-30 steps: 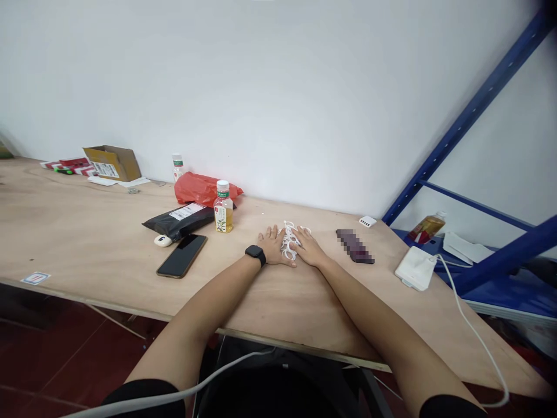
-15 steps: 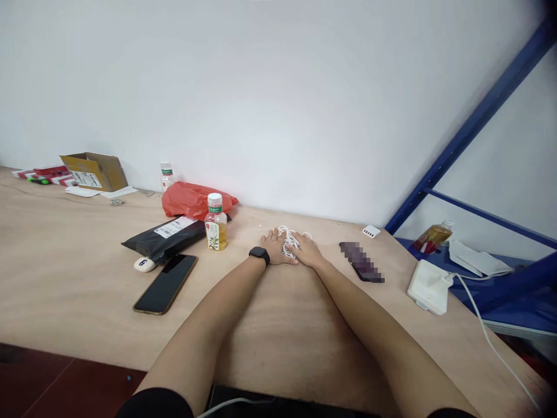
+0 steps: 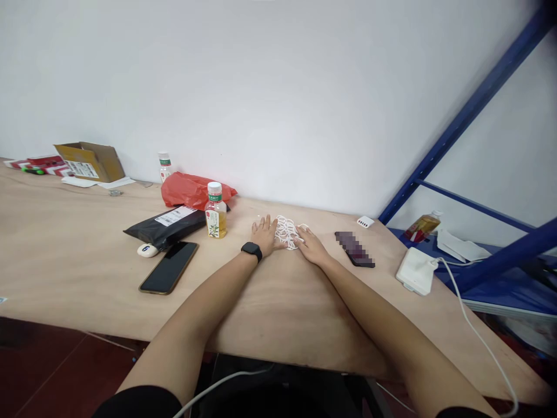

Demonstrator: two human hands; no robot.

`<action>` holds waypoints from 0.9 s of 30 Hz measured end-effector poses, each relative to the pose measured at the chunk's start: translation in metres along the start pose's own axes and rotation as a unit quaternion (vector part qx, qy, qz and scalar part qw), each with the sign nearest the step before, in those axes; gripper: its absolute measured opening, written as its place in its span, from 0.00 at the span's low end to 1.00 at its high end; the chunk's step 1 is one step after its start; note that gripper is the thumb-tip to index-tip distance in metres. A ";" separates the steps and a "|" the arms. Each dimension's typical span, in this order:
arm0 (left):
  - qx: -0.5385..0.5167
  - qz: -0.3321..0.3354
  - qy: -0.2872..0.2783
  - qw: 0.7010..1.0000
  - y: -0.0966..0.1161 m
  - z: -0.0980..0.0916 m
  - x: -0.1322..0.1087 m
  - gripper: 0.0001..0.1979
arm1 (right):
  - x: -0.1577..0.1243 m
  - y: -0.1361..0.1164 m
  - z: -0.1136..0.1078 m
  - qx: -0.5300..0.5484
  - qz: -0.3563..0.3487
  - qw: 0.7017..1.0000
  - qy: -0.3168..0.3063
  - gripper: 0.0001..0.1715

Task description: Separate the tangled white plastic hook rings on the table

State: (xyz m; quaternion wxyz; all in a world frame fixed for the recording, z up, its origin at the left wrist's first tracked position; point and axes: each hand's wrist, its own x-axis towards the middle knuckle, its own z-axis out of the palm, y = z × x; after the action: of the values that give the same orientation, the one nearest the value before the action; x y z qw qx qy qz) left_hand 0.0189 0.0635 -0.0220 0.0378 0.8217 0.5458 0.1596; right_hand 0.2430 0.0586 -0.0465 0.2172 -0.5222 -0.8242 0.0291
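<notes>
"Where are the white rings (image 3: 286, 230)?"
"On the tabletop (image 3: 282, 313), between the outstretched fingers (image 3: 267, 223) of the left hand (image 3: 263, 236) and right hand (image 3: 314, 248), neither gripping anything."
"Any risk?"
"Uneven sideways pressure could tangle them or squeeze some out beyond the fingers."

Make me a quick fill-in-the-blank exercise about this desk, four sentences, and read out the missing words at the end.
1. The left hand and right hand are on either side of a cluster of loops coloured ____.
2. A black watch is worn on the ____ wrist.
3. Behind the bottle nearest the hands, the plastic bag is coloured ____.
4. The metal frame at the picture's right is coloured ____.

Missing words: white; left; red; blue.
</notes>
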 end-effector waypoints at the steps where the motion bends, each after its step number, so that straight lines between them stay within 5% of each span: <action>1: -0.001 -0.008 0.004 1.000 0.001 -0.002 -0.003 0.49 | -0.004 -0.002 -0.003 0.006 -0.003 1.000 0.004 0.31; 13: -0.104 -0.029 0.038 0.993 0.031 -0.026 -0.050 0.36 | -0.047 -0.016 -0.021 -0.045 0.091 0.994 0.030 0.26; 21: -0.091 0.054 0.006 0.994 0.037 -0.019 -0.066 0.30 | -0.057 -0.027 -0.029 -0.012 0.082 0.995 0.047 0.09; 27: -0.133 0.082 0.044 0.987 0.039 -0.020 -0.062 0.20 | -0.055 -0.048 -0.034 0.057 0.011 0.990 0.130 0.12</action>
State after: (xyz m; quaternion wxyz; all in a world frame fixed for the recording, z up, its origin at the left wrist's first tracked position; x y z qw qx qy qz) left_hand 0.0251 -0.0111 -0.0075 0.1090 0.8436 0.4515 0.2694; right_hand 0.2353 -0.0176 -0.0203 0.3518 -0.5172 -0.7802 0.0099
